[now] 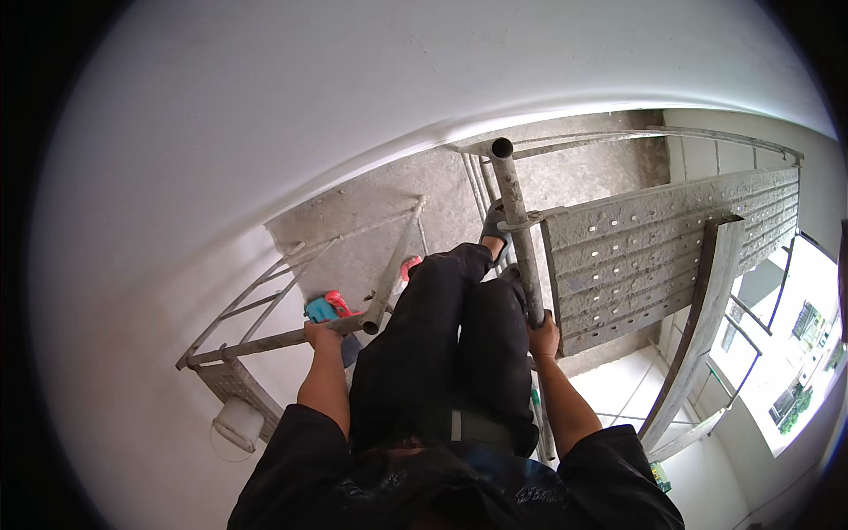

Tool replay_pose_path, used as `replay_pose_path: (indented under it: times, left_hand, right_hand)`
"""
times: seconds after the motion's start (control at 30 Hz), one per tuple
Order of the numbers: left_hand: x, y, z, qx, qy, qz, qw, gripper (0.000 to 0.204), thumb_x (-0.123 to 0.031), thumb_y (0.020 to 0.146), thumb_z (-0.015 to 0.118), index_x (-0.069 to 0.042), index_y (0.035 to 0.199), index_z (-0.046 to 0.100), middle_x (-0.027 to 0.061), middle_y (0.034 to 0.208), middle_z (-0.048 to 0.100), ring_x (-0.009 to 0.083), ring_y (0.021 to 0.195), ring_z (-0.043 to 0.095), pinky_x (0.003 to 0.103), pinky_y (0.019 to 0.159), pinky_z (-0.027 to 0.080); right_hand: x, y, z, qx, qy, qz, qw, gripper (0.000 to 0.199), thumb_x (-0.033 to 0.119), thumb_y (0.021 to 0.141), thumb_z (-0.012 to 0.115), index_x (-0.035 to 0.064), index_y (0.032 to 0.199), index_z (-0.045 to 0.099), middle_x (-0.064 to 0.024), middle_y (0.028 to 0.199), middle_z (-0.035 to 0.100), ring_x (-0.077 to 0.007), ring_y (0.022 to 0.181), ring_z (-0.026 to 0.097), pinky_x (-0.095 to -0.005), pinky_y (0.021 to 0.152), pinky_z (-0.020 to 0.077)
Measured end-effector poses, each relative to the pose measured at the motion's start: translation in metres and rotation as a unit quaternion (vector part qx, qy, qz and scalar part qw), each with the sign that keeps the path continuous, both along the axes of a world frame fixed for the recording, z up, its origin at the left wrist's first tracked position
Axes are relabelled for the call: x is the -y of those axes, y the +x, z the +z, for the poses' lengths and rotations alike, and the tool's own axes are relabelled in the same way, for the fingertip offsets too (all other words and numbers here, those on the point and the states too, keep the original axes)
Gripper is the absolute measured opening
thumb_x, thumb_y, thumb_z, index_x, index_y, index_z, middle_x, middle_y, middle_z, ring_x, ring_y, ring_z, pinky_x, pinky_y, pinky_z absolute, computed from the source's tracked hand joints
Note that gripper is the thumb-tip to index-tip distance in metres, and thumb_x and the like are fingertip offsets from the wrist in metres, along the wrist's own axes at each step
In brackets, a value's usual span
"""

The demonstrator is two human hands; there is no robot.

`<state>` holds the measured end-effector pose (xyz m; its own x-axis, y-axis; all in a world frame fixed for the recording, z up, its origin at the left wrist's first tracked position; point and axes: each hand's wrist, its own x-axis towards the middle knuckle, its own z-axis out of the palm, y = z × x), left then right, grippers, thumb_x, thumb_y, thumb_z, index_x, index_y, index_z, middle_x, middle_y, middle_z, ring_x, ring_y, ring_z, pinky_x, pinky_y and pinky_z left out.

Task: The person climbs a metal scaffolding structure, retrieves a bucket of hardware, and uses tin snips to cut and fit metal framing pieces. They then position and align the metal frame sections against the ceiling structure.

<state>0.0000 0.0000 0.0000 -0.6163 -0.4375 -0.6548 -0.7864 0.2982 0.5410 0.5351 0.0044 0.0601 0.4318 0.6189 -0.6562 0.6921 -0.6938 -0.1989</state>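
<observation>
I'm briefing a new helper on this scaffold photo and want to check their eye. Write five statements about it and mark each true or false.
1. The left hand is gripping a metal bar. True.
2. The right hand is raised, touching nothing. False: the right hand is holding a metal pole.
3. The metal platform with small holes is on the person's right. True.
4. The trousers are white. False: the trousers are dark.
5. The window is at the left of the picture. False: the window is at the right.
</observation>
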Motion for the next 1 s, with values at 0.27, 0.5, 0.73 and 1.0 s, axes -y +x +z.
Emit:
replay_pose_path:
  times: [0.27,0.5,0.73,1.0]
  left_hand:
    - [0.037,-0.021,0.001,-0.018,-0.165,-0.291,0.942,0.029,-0.036,0.09,0.055,-0.009,0.102,0.054,0.0091,0.092,0.058,0.0239,0.076,0.059,0.042,0.068,0.051]
    - [-0.004,0.008,0.0,-0.001,-0.052,0.016,0.999,0.044,-0.042,0.087,0.061,0.001,0.088,0.063,0.0107,0.077,0.065,0.027,0.066,0.065,0.043,0.065,0.055]
    - [0.005,0.02,-0.043,-0.04,-0.379,-0.358,0.853,0.04,-0.04,0.087,0.062,-0.001,0.084,0.069,0.0192,0.091,0.072,0.0368,0.084,0.07,0.046,0.071,0.057]
    - [-0.025,0.028,-0.03,-0.09,-0.25,-0.033,0.964,0.033,-0.032,0.077,0.064,0.001,0.083,0.069,0.0212,0.084,0.07,0.0404,0.084,0.068,0.049,0.076,0.054]
  right_hand:
    - [0.031,0.005,-0.01,-0.001,-0.059,-0.005,0.998,0.04,0.023,0.084,0.06,0.0084,0.121,0.056,-0.029,0.099,0.065,-0.0476,0.097,0.062,-0.0539,0.081,0.0488]
    - [-0.133,0.01,0.072,-0.112,-0.226,0.34,0.906,0.041,0.026,0.087,0.06,-0.0009,0.117,0.057,-0.0265,0.106,0.066,-0.0446,0.102,0.062,-0.0487,0.087,0.0498]
    - [-0.334,-0.16,0.366,-0.141,0.401,0.597,0.68,0.026,0.015,0.079,0.069,0.0069,0.104,0.064,-0.0149,0.105,0.063,-0.0337,0.104,0.06,-0.0434,0.09,0.0486]
    - [-0.407,-0.263,0.561,0.191,0.784,0.513,0.294,0.077,0.045,0.099,0.048,-0.0058,0.148,0.018,-0.0304,0.156,0.008,-0.0413,0.145,0.012,-0.0597,0.113,0.0207]
